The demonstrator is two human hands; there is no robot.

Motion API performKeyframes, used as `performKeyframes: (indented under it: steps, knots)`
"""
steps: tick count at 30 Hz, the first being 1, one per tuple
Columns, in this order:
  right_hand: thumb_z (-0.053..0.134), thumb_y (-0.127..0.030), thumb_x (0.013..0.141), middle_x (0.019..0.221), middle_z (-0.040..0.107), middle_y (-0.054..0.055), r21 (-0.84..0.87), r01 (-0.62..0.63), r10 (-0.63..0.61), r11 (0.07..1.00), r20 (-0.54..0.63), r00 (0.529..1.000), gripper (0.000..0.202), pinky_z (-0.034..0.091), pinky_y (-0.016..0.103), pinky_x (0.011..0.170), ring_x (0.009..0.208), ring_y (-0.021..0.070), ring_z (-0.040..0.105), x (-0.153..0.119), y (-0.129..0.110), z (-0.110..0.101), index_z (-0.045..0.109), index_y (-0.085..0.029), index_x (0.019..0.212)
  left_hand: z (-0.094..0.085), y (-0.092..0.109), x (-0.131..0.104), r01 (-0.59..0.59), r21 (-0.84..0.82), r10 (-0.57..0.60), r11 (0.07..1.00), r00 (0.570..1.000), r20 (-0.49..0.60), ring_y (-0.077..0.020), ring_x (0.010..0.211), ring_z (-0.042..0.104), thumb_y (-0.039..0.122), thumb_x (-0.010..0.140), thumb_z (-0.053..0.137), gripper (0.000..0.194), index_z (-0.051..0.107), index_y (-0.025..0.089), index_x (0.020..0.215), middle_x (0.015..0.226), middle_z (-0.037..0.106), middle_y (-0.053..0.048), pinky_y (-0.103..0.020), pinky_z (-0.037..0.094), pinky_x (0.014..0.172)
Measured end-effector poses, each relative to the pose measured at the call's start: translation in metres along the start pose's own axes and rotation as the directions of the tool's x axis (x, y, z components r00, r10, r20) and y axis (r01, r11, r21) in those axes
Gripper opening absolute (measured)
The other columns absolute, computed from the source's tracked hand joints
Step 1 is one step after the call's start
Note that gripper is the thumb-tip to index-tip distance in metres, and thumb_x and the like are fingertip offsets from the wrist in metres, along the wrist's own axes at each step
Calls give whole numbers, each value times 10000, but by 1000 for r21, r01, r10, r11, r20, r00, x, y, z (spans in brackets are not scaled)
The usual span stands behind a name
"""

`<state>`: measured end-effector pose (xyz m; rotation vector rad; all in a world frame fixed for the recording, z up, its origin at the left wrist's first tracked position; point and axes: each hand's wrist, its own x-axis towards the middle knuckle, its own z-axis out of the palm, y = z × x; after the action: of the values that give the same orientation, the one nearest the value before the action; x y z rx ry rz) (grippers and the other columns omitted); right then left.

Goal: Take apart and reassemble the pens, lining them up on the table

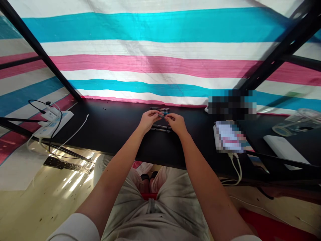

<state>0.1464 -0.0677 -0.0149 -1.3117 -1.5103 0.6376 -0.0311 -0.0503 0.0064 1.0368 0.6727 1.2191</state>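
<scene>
Both hands meet in the middle of the frame, just over the black tabletop. The left hand comes in from the lower left, fingers curled and mostly closed, thumb and fingertips pinching a slim piece. Over on the other side, the right hand is bent inward, its thumb and fingertips drawn together at the opposite end of that same piece. So it's a two-handed grip, fingertips almost touching, palms clear of the piece.

The piece itself is small and narrow, greyish towards the left hand and darker towards the right; finer detail is too small to make out. It sits at the centre of the frame, between two groups of pens. The back pens lie side by side just beyond the fingers, dark and slender with lighter bits. The front pens lie on the near side, dark too, running roughly left to right, partly under the hands.

Out to the left, there's a white power strip with plugs in it, and a white cable curving beside it. On the right, a blurred phone rests near the tabletop's edge.
</scene>
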Motion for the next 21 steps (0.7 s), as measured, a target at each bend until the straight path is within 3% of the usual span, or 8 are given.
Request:
performKeyframes:
  steps: [3, 4, 7, 9, 12, 15, 18, 21]
  knots:
    - [777, -318, 743, 711, 690, 32, 355, -173, 187, 919, -5, 982, 177, 443, 255, 471, 529, 133, 557, 4, -2, -4, 718, -183, 840, -3, -4, 2, -7, 32, 10, 999, 994, -105, -211, 838, 738, 239, 795, 795, 184, 672, 111, 840, 889, 737, -97, -474, 571, 938]
    - [773, -300, 758, 743, 702, 40, 518, -223, 254, 826, 12, 967, 166, 445, 240, 461, 535, 124, 564, 6, -4, -6, 707, -178, 849, -4, -5, 3, -2, 37, 7, 999, 991, -133, -220, 820, 744, 255, 797, 798, 203, 660, 115, 848, 878, 732, -91, -477, 584, 906]
    - [643, -255, 891, 884, 730, 70, 868, -266, 383, 419, 96, 919, 90, 537, 217, 569, 656, 113, 631, 9, -11, -11, 678, -172, 891, -4, -8, 3, 4, 58, 4, 998, 989, -147, -250, 806, 757, 278, 772, 825, 256, 635, 125, 848, 815, 710, -62, -455, 608, 831]
    - [489, -309, 989, 975, 730, 100, 939, -283, 397, 195, 189, 898, 224, 586, 252, 661, 784, 143, 673, 8, -16, -13, 661, -174, 940, -2, -9, 3, -2, 72, 11, 997, 993, -118, -256, 810, 759, 290, 736, 856, 294, 632, 125, 830, 780, 698, -50, -437, 611, 829]
    - [293, -409, 1041, 1099, 706, 151, 951, -307, 354, 13, 283, 891, 423, 607, 346, 727, 985, 215, 680, 5, -21, -11, 644, -172, 1033, 2, -7, 2, -22, 58, 26, 998, 997, -73, -266, 849, 760, 368, 709, 874, 358, 643, 119, 823, 821, 719, -77, -431, 602, 880]
    - [218, -381, 1041, 1105, 690, 145, 957, -289, 353, 2, 270, 896, 475, 585, 358, 712, 926, 201, 665, 3, -21, -8, 647, -178, 1034, 4, -2, 2, 29, -54, -32, 998, 998, -55, -305, 930, 751, 618, 805, 707, 511, 664, 109, 829, 870, 738, -133, -444, 586, 921]
    - [263, -300, 1004, 1007, 681, 114, 954, -275, 377, 119, 213, 902, 412, 544, 351, 656, 747, 172, 603, 2, -18, -7, 661, -194, 990, 5, 4, 2, 119, -166, -123, 979, 992, -13, -342, 1028, 726, 793, 876, 391, 763, 696, 94, 860, 915, 744, -188, -453, 564, 964]
    - [323, -245, 938, 931, 660, 98, 940, -249, 357, 232, 155, 921, 345, 511, 361, 644, 678, 168, 538, 3, -15, -7, 666, -204, 946, 4, 8, 1, 160, -201, -160, 966, 987, 16, -353, 1120, 691, 814, 890, 246, 867, 715, 85, 911, 982, 744, -216, -452, 533, 1014]
